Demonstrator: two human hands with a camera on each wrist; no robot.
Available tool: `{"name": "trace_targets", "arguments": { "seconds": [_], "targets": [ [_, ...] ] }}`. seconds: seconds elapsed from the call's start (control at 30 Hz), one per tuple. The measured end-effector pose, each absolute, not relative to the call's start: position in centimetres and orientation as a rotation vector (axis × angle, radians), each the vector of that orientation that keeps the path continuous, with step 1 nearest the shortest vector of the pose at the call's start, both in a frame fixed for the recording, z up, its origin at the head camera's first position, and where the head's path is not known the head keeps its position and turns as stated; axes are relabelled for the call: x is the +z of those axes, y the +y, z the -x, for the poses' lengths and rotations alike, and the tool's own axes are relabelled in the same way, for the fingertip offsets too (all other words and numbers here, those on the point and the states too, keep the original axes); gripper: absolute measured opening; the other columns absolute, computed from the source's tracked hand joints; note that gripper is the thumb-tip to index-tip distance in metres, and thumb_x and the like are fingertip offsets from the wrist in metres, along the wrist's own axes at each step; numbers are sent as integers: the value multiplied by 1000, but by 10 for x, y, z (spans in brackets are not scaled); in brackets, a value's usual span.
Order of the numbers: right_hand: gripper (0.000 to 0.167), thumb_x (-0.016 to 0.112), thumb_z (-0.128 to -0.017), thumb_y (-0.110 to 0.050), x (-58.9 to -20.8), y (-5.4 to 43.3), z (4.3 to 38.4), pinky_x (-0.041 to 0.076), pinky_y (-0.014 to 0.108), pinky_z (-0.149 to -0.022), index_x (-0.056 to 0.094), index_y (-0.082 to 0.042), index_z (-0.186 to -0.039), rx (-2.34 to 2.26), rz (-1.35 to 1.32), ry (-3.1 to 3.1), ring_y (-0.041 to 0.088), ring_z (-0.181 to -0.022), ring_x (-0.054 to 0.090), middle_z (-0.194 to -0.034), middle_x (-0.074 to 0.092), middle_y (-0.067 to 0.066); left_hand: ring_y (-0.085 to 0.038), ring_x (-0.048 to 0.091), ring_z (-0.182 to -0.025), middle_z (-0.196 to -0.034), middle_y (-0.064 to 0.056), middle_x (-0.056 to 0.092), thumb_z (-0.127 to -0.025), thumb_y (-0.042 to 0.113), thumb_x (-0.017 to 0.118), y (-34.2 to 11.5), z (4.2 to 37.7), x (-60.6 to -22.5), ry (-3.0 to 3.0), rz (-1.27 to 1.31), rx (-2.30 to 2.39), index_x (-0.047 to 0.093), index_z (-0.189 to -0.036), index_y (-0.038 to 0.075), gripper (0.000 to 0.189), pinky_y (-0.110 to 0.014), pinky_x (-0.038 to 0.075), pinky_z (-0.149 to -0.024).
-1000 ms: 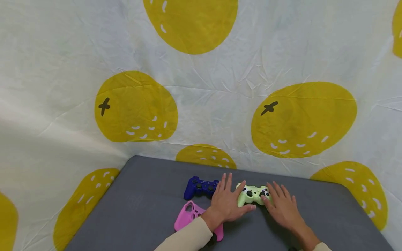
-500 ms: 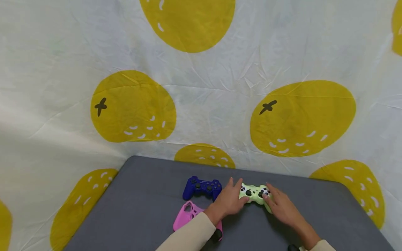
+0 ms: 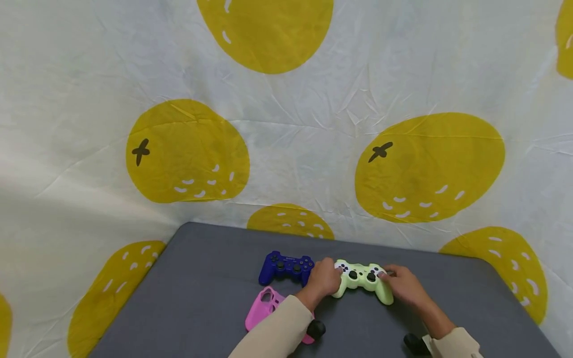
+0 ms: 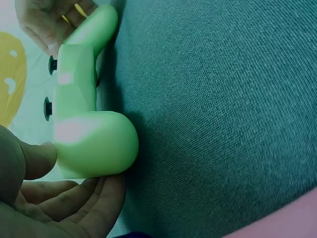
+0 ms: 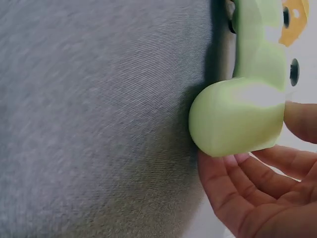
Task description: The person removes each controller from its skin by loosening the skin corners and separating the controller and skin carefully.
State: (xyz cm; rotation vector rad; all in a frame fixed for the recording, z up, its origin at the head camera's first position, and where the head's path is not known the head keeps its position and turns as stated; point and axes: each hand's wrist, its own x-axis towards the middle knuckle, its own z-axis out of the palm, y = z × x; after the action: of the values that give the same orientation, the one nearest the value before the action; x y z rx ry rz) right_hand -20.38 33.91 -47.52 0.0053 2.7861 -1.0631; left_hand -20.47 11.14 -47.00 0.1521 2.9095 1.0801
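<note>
A pale green game controller (image 3: 362, 285) lies on the grey surface in the head view, buttons and two black thumbsticks facing up. My left hand (image 3: 325, 278) pinches its left grip. In the left wrist view, the thumb presses the upper side of the controller (image 4: 94, 141) while the curled fingers (image 4: 64, 201) are against its outer side. On the other end, my right hand (image 3: 405, 285) holds the right grip. The right wrist view has the thumb on the top of the controller (image 5: 233, 119) and fingers (image 5: 267, 181) along its side. Palms are mostly hidden in the head view.
A blue game controller (image 3: 288, 265) lies just left of my left hand. Nearer me, a pink controller cover (image 3: 258, 311) with cut-out holes is partly under my left sleeve (image 3: 279, 325). White cloth (image 3: 304, 159) with yellow fruit prints hangs behind the grey table (image 3: 197, 298).
Both hands went from spread fingers over the green controller to gripping its two ends. The controller has shifted slightly left and turned a little. The blue controller and pink cover stay put.
</note>
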Motion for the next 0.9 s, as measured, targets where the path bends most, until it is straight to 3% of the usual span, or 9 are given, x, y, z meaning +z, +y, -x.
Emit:
{"name": "trace_targets", "arguments": {
  "seconds": [0.1, 0.2, 0.33, 0.6, 0.9],
  "targets": [
    [50, 56, -105, -20, -476, 339, 206, 54, 50, -94, 55, 19, -135, -1135, -45, 2714, 47, -121, 61, -135, 61, 37, -29, 68, -80, -85, -12, 72, -99, 24, 69, 110, 205, -470, 2871, -113, 1164, 72, -83, 3, 26, -36, 52, -69],
    [49, 57, -105, -17, -476, 340, 206, 56, 39, -81, 53, 21, -136, -1224, -78, 2651, 31, -103, 67, -128, 65, 34, -22, 64, -75, -84, -9, 73, -98, 22, 70, 110, 205, -471, 2822, -86, 1255, 75, -84, 4, 24, -31, 50, -68],
    [50, 58, -103, -13, -474, 340, 204, 55, 32, -71, 50, 23, -137, -1328, -105, 2575, 16, -88, 64, -120, 67, 32, -17, 62, -74, -84, -6, 75, -97, 20, 72, 111, 206, -470, 2790, -75, 1320, 80, -93, 3, 19, -28, 49, -68],
    [53, 59, -104, -11, -471, 346, 201, 58, 31, -72, 45, 24, -140, -1384, -84, 2548, 15, -89, 66, -117, 68, 33, -25, 71, -98, -109, -14, 77, -96, 20, 75, 109, 205, -464, 2708, -89, 1389, 75, -118, -1, 32, -34, 57, -81],
    [54, 60, -104, -11, -463, 351, 194, 59, 36, -81, 44, 22, -144, -1417, -65, 2529, 17, -101, 66, -127, 65, 33, -18, 67, -82, -97, -14, 75, -93, 15, 78, 104, 205, -461, 2614, -216, 1471, 70, -127, -3, 40, -28, 55, -70]
  ]
}}
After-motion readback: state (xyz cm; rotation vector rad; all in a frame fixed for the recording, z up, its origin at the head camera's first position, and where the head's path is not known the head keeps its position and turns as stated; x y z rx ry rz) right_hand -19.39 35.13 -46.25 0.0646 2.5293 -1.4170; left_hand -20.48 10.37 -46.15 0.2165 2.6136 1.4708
